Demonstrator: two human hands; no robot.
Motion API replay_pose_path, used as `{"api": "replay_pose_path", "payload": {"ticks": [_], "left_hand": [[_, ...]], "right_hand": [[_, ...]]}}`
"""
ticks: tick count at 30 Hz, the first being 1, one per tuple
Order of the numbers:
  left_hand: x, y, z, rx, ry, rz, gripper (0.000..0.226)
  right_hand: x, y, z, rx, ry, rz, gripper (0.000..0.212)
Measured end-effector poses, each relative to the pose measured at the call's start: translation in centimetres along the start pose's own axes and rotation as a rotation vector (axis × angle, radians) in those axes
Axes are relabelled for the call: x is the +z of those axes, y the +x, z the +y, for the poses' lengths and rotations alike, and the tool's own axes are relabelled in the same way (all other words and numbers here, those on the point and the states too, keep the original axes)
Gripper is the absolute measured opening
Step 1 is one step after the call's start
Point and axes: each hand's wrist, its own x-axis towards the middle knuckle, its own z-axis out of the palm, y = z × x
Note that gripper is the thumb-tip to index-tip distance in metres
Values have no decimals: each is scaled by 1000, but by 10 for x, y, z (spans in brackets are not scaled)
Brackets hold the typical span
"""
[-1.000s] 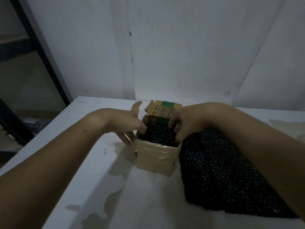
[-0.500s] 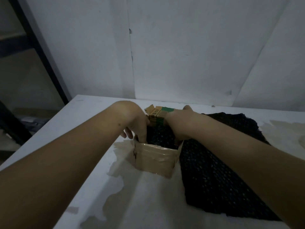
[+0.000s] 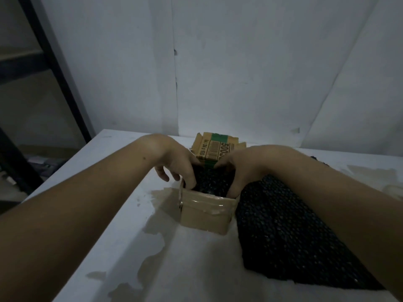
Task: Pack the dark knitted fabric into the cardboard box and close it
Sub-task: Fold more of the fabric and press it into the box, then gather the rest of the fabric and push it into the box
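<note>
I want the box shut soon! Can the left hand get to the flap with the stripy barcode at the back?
Probably yes. The left hand is already at the box rim, and the barcode flap stands open just behind it with nothing between. Its fingers are busy pressing the dark fabric down, though.

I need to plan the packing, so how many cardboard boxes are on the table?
1. The small brown cardboard box stands open mid-table, between the left hand and right hand, beside the dark knitted fabric. The arms may hide others.
</note>
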Motion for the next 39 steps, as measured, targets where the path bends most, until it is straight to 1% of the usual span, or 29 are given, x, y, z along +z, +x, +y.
{"api": "replay_pose_path", "payload": {"ticks": [2, 4, 6, 8, 11, 14, 18, 20, 21, 23, 25, 27, 28, 29, 30, 31, 32, 33, 36, 39], "left_hand": [[0, 1, 5, 12, 82, 10, 87], [3, 6, 11, 2, 186, 11, 86], [4, 12, 16, -25, 218, -13, 88], [4, 18, 15, -46, 176, -50, 92], [7, 21, 9, -40, 158, -37, 92], [10, 18, 4, -19, 133, -35, 89], [13, 12, -2, 27, 111, -11, 83], [17, 5, -5, 81, 99, 10, 77], [18, 0, -7, 112, 73, 34, 74], [20, -13, -10, 173, -32, 119, 68], [22, -25, -12, 275, -139, 272, 67], [31, -34, -9, 400, -150, 553, 61], [39, -39, -1, 486, -136, 720, 55], [50, -41, 8, 584, -118, 853, 51], [61, -42, 22, 683, -107, 918, 47], [75, -40, 37, 766, -110, 924, 42], [90, -36, 54, 815, -125, 885, 38], [106, -32, 71, 817, -147, 826, 36], [151, -7, 112, 669, -264, 621, 38], [178, 22, 134, 459, -268, 488, 40]], "right_hand": [[7, 8, -6, 23, -68, -11, 103], [14, 15, -14, 46, -172, -4, 103], [22, 21, -19, 60, -236, 15, 94], [30, 25, -22, 65, -223, 45, 79], [35, 30, -21, 60, -221, 75, 71], [35, 33, -17, 54, -240, 86, 74], [31, 39, -11, 7, -244, 73, 82], [24, 32, -9, -36, -188, 62, 89], [18, 25, -7, -72, -106, 67, 90], [2, 3, 0, -153, 142, 117, 84], [-9, -25, 15, -206, 337, 251, 70], [-8, -49, 36, -219, 419, 365, 59], [-2, -60, 46, -201, 442, 385, 57], [8, -68, 56, -171, 460, 390, 56], [21, -74, 65, -135, 473, 393, 57], [35, -79, 75, -95, 484, 400, 59], [50, -84, 85, -50, 488, 411, 62], [66, -88, 95, -2, 495, 426, 64], [114, -100, 125, 196, 550, 480, 69], [158, -109, 156, 410, 642, 527, 68]]}}
